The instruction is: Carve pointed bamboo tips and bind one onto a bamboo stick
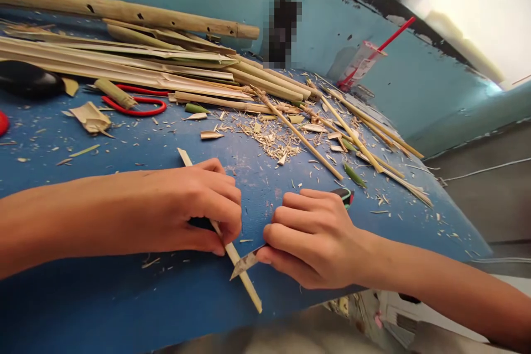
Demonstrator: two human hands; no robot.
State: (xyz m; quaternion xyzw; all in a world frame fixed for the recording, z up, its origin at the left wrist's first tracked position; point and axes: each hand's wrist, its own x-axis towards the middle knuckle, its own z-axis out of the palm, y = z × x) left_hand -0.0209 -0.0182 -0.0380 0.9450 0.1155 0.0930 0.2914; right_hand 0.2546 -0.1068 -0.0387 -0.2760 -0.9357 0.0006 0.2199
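Observation:
My left hand is closed on a thin, pale bamboo strip, pinching it between thumb and fingers. The strip slants across the blue tabletop, its far end showing above my knuckles and its near end toward the table's front edge. In my right hand is a utility knife, my fingers wrapped round its handle. Its blade lies across the strip just below my left fingertips. The dark green-edged back end of the handle pokes out behind my right knuckles; my fist hides the rest.
Split bamboo lengths and a bamboo pole with holes lie along the back wall. Shavings litter the blue table. Red-handled scissors lie at left. A plastic cup with a red straw stands at the back right.

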